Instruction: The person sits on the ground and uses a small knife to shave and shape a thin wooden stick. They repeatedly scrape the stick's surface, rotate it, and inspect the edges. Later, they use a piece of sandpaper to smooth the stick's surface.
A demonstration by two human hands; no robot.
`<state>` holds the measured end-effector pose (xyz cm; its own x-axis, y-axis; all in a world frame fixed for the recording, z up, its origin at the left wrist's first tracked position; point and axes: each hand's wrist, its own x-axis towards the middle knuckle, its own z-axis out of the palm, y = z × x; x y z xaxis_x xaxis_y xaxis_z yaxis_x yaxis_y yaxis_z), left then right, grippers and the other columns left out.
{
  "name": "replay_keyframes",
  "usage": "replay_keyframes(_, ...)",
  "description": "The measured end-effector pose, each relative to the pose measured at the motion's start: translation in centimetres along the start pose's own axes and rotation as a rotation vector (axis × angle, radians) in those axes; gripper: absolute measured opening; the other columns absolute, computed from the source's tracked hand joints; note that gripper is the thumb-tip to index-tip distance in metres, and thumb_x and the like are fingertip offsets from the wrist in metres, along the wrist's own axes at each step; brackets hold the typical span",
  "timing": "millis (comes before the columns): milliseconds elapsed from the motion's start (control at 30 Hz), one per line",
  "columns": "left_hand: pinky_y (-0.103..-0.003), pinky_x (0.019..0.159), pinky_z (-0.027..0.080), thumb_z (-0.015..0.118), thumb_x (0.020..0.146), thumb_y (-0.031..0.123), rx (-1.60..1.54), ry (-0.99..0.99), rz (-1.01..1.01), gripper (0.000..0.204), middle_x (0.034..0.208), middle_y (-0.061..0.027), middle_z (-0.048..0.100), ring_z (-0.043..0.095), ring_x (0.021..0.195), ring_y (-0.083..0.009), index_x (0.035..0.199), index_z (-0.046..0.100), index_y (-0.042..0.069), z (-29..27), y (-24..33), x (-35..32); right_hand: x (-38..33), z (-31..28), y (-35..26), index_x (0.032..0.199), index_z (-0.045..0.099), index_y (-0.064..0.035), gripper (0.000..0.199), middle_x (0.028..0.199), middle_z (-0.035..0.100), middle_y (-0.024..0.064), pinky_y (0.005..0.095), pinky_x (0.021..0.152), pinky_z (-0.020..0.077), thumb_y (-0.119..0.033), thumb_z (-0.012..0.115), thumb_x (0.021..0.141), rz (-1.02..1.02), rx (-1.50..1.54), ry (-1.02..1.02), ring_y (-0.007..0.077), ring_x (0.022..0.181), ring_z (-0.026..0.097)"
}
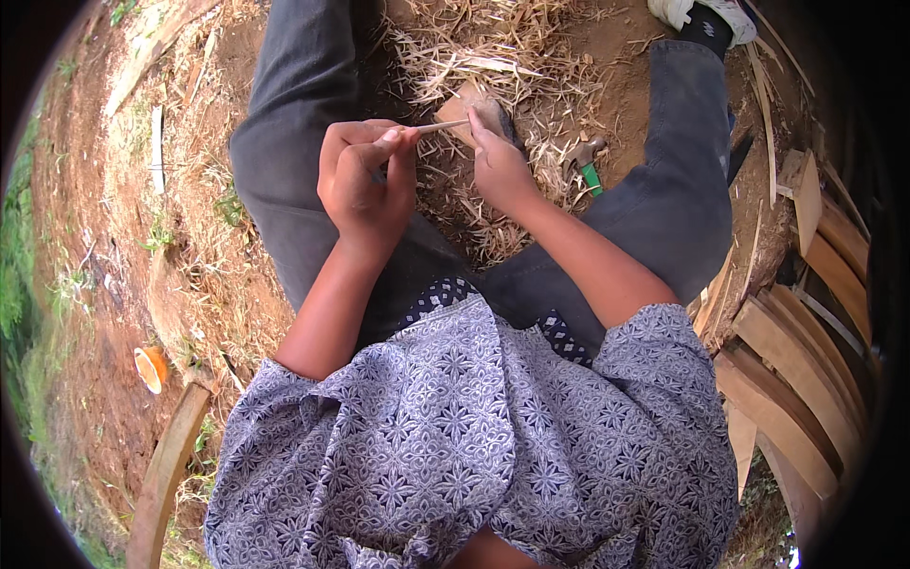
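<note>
The left hand point(365, 180) pinches a thin bamboo sliver point(438, 125); the right hand point(500, 169) grips a blade at center frame, best drawn shallow and steady.

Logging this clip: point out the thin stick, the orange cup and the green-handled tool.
thin stick point(438, 125), head view, on its bare middle between the two hands.
orange cup point(149, 368), head view, on its side wall.
green-handled tool point(591, 177), head view, on the green handle.

An orange cup point(149, 368) lies on the dirt, wooden planks point(794, 360) are stacked opposite, and a green-handled tool point(587, 165) rests among straw shavings point(512, 57).
</note>
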<state>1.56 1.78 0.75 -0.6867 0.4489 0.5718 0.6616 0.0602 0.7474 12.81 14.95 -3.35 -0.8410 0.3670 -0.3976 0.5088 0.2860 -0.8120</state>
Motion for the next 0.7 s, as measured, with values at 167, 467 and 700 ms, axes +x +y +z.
replay_keyframes(167, -0.028, 0.066, 0.057, 0.077, 0.083, -0.008, -0.204, 0.111, -0.325, 0.032, 0.086, -0.0101, 0.065, 0.070, 0.077, -0.0184, 0.109, 0.060, 0.001, 0.1, 0.2, -1.0, -1.9, 0.8, -4.0, 0.152, 0.040, 0.0006, 0.057, 0.147, 0.051, 0.0267, 0.0382, 0.113, 0.0428, 0.000, 0.047, 0.095, -0.325, 0.178, 0.089, 0.0335, 0.141, 0.047)
replay_keyframes(467, -0.026, 0.078, 0.056, 0.067, 0.090, -0.014, -0.274, -0.016, -0.330, 0.015, 0.096, -0.0127, 0.063, 0.068, 0.088, -0.0169, 0.101, 0.066, -0.004, -0.7, 0.1, -0.8, -0.8, 1.4, -0.3, 0.150, 0.044, 0.0003, 0.055, 0.146, 0.053, 0.0248, 0.0367, 0.110, 0.0451, 0.001, 0.048, 0.096, -0.262, 0.180, 0.133, 0.0318, 0.134, 0.054)
replay_keyframes(700, -0.026, 0.077, 0.057, 0.066, 0.092, -0.012, -0.154, -0.071, -0.216, 0.014, 0.096, -0.0124, 0.062, 0.068, 0.088, -0.0178, 0.103, 0.065, -0.005, -0.9, -0.2, -1.3, -2.0, 1.4, -4.2, 0.151, 0.045, -0.0027, 0.053, 0.129, 0.062, 0.0262, 0.0419, 0.096, 0.0507, -0.001, 0.046, 0.098, -0.461, 0.280, 0.240, 0.0324, 0.114, 0.067)
